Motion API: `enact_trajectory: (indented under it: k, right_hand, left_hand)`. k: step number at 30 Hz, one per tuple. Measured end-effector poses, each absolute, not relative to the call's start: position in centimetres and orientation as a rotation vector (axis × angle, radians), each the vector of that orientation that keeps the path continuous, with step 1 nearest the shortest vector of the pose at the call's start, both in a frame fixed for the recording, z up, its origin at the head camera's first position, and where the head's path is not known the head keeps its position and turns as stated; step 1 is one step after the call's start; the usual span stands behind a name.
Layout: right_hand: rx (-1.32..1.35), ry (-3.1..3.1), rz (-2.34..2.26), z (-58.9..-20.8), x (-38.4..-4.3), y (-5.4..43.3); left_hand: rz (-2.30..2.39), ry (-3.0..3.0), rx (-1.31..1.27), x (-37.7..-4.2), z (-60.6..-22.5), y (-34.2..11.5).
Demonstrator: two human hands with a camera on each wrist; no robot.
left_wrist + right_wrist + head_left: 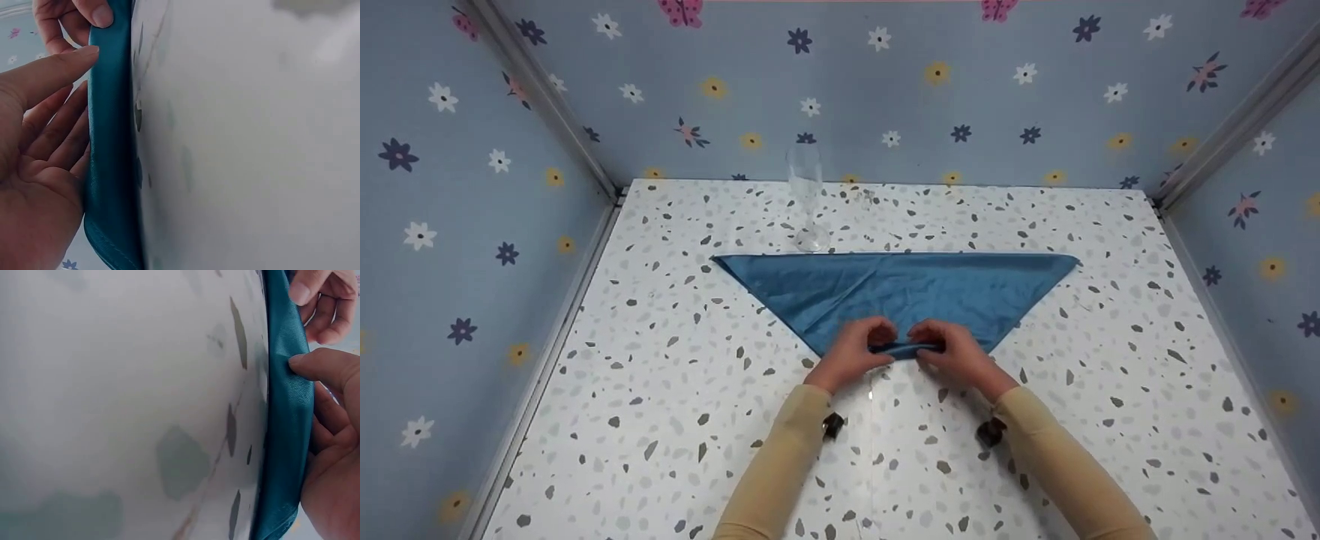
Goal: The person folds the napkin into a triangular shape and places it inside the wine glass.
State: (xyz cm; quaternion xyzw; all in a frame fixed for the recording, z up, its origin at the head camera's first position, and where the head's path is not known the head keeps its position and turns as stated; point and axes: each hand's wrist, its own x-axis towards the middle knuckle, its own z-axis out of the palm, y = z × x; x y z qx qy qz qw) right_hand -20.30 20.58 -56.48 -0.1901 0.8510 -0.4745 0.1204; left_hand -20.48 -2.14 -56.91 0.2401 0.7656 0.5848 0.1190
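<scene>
A blue satin cloth (915,292) lies on the speckled tabletop, its long straight edge away from me and its sides slanting in toward me. Along the short near edge runs a thick fold or roll (906,350). My left hand (855,349) holds this edge left of the middle, and my right hand (960,354) grips it just to the right. In the right wrist view the right thumb (323,368) presses on the folded cloth (288,433). The left thumb (62,70) touches the rim of the fold in the left wrist view, fingers behind it.
A clear flute glass (805,184) stands just beyond the cloth's far edge, left of centre. The white tabletop (660,390) has grey flecks. Blue flowered panels (870,90) wall in its back and both sides.
</scene>
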Motion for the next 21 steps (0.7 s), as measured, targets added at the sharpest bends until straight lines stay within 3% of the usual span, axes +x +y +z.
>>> enact_trajectory:
  k: [21]
  right_hand:
    - [-0.584,2.331,-1.396,-56.6,-19.4,20.9]
  left_hand:
    - [1.716,2.237,0.636,-18.1,-56.8,-3.6]
